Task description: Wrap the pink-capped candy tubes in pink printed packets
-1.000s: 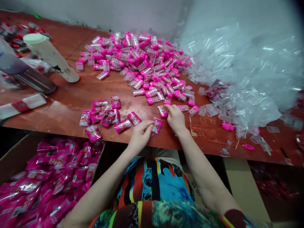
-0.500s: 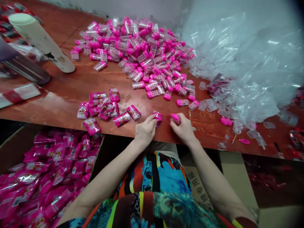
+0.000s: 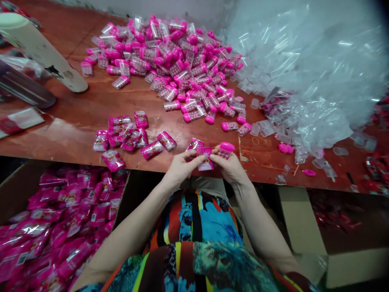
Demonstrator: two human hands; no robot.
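My right hand (image 3: 231, 166) pinches a capped candy tube (image 3: 225, 150); my left hand (image 3: 182, 166) grips a pink wrapper (image 3: 205, 158) touching it (both at the table (image 3: 75, 117) edge). Beyond lies the tube pile (image 3: 179, 61).

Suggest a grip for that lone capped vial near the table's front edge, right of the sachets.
Pinch the vial across its clear body, coming from above. It lies flat on the table, pink cap to the left, with bare wood on both long sides, so fingers fit there.
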